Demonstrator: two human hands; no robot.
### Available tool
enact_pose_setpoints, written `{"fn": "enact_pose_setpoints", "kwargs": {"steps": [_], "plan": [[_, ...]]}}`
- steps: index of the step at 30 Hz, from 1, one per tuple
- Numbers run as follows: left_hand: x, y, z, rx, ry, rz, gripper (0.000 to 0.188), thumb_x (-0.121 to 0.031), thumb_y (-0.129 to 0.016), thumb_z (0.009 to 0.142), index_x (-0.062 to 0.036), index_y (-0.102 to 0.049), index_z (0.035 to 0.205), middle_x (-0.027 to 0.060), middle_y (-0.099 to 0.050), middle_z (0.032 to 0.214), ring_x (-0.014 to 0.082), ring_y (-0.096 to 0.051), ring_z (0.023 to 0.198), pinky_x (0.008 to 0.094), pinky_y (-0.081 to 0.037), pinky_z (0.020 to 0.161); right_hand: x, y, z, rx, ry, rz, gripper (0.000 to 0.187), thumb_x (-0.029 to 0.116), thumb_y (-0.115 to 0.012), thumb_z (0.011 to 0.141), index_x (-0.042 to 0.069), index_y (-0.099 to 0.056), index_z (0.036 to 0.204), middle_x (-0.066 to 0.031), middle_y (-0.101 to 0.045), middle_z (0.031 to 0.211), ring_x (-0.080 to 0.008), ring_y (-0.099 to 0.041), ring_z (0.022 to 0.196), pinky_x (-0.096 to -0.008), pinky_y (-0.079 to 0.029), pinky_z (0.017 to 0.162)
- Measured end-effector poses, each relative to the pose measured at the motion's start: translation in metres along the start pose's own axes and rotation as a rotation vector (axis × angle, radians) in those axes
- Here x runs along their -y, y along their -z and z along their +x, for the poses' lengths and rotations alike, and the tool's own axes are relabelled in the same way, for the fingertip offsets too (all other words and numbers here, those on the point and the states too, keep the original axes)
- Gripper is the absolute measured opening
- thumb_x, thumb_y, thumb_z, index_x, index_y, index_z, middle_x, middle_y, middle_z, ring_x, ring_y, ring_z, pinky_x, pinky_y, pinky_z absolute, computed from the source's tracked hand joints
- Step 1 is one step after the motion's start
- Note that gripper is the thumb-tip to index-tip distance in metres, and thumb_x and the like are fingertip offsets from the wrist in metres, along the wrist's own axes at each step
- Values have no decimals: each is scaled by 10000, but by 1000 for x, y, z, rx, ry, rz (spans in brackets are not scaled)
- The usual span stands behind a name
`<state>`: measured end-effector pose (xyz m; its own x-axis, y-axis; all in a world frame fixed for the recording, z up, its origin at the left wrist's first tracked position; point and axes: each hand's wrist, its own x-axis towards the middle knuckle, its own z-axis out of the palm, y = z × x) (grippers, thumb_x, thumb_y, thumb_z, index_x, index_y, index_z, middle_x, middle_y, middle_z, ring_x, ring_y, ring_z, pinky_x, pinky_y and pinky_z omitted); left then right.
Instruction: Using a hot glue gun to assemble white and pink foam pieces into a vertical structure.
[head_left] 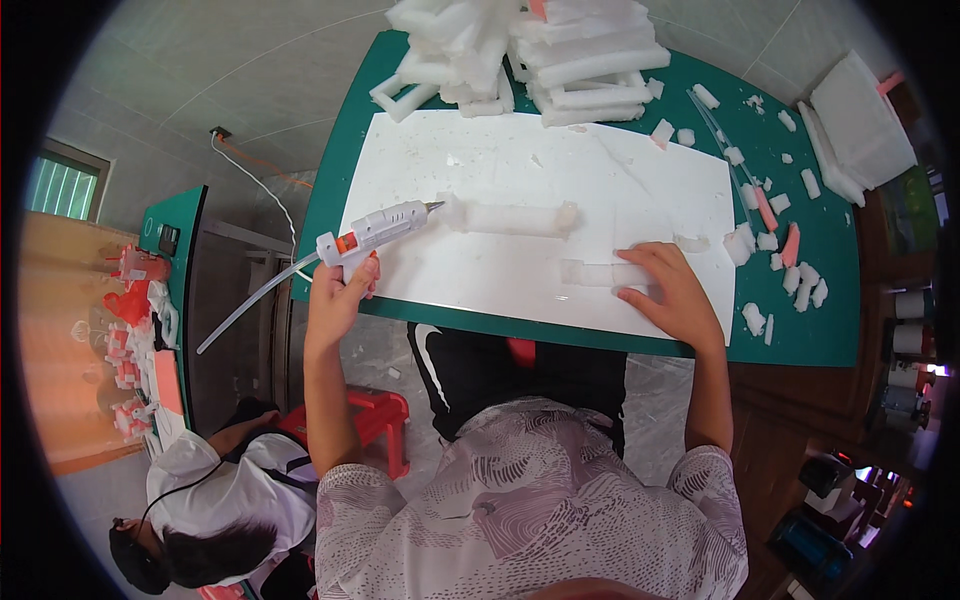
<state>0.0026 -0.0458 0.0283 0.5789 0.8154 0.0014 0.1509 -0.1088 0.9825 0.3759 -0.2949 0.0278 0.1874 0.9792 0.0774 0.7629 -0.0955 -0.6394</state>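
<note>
In my left hand [338,302] is a white hot glue gun [385,227] with orange parts, gripped by its handle. A long clear glue stick [250,308] juts from its back. The metal nozzle points right, at the left end of a white foam bar [510,219] lying on the white board [440,280]; whether it touches the foam I cannot tell. Nearer to me, my right hand [675,300] has thumb and fingers closed around the right end of a short, pale foam strip [590,273], which rests on the board.
Stacks of white foam frames [590,75] stand at the far edge of the green table [810,320]. Foam scraps [768,240] and pink pieces [790,245] litter its right side, beside thin clear sticks [712,122]. A red stool [380,415] and another person [230,500] are at lower left.
</note>
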Motion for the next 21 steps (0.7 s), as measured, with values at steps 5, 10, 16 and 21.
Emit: {"fn": "enact_pose_setpoints", "kwargs": {"steps": [5,10,16,21], "plan": [[-2,0,-4,-19,4,43,212,-208,-641,982,-16,-639,1072,17,-639,854,68,-556,694,236,-450,595,-1,-2,0,1,-5,-5,450,186,-765,827,54,-648,1242,-145,-586,1251,-328,-528,1195,-389,-417,1047],[-7,6,-8,53,0,112,279,-198,-628,978,1,-649,1173,66,-728,1007,59,-557,679,227,-458,578,1,-1,-1,-2,-2,-9,452,188,-766,826,54,-648,1241,-140,-581,1253,-328,-525,1194,-389,-415,1049],[-23,-14,-4,67,-29,81,255,-172,-617,981,-1,-660,1165,55,-734,1015,48,-554,680,218,-465,584,-1,-1,-2,6,15,-43,451,175,-779,813,58,-653,1230,-133,-577,1257,-320,-521,1194,-383,-421,1043],[-44,-65,0,150,-13,24,221,-141,-623,978,-15,-672,1153,28,-727,972,35,-540,687,209,-447,597,-5,-6,0,10,68,-44,382,111,-773,804,61,-673,1170,-120,-580,1241,-305,-530,1179,-377,-438,1018]]}}
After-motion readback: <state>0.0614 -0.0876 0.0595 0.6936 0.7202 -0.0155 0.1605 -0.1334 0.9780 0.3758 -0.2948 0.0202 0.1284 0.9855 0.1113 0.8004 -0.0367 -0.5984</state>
